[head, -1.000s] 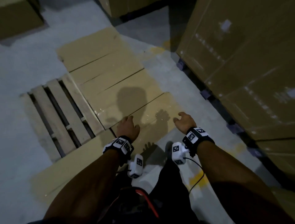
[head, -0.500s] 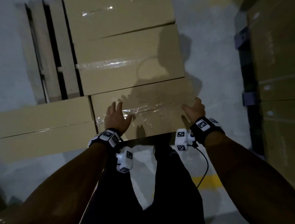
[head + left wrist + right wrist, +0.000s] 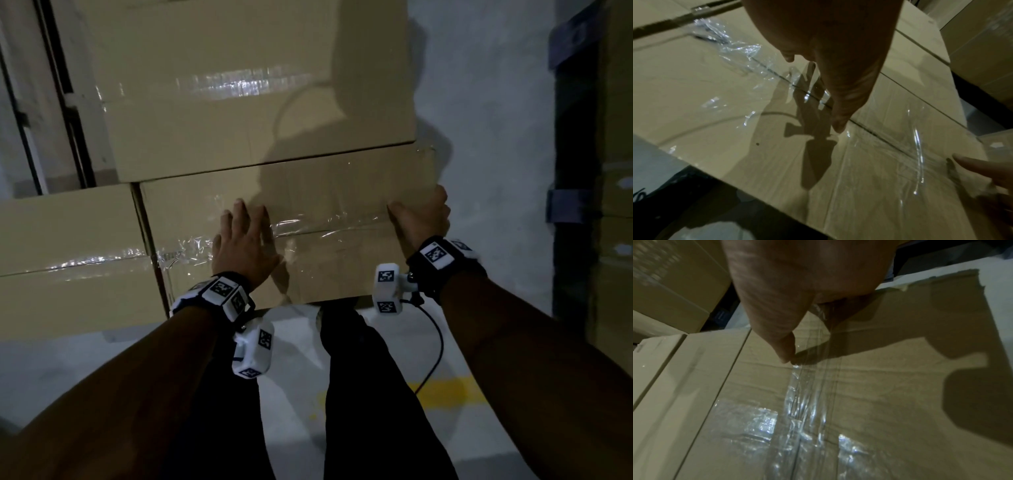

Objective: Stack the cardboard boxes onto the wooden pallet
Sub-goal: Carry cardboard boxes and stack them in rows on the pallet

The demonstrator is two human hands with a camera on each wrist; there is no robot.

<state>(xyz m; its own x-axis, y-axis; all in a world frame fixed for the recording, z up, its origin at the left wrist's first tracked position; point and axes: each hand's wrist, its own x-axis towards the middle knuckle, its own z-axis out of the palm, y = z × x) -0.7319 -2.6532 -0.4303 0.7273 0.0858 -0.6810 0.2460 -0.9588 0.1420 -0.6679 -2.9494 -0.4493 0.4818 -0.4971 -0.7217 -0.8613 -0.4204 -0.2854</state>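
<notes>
Box (image 3: 308, 219) is best seated flush w/ neighbours at pallet (image 3: 51, 102) near-right corner: left hand (image 3: 245, 245) flat, fingers straight, right hand (image 3: 421, 219) curled over rt edge.

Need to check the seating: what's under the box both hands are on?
Not visible: the box covers whatever carries it. Wooden pallet slats show only at far left; grey floor shows at its near edge.

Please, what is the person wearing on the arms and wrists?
Forearms are bare, no sleeves. Each wrist has a black band with white blocks bearing black-and-white square markers. A white camera unit hangs by each wrist; a thin black cable runs from the right one.
</notes>
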